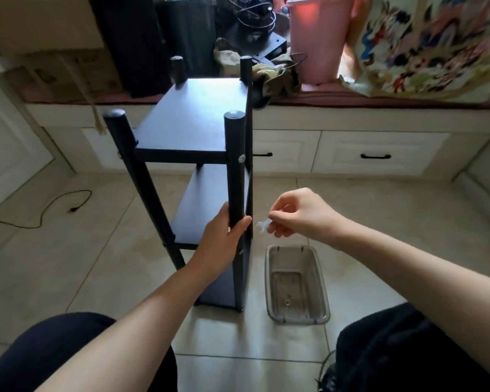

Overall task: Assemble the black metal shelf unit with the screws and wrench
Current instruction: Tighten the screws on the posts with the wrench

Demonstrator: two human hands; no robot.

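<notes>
2 hands: left hand (222,239) grips round black post (235,171), right hand (297,213) pinches flat wrench (262,224)

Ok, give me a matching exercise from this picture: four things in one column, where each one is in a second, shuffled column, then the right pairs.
Things
1. wrench
2. shelf post
3. clear plastic tub
4. pink bin

Places
A. on the floor tiles, right of the shelf unit
B. up on the window seat at the back
C. pinched in the right hand
D. held by the left hand

Pairs: 1-C, 2-D, 3-A, 4-B
</notes>
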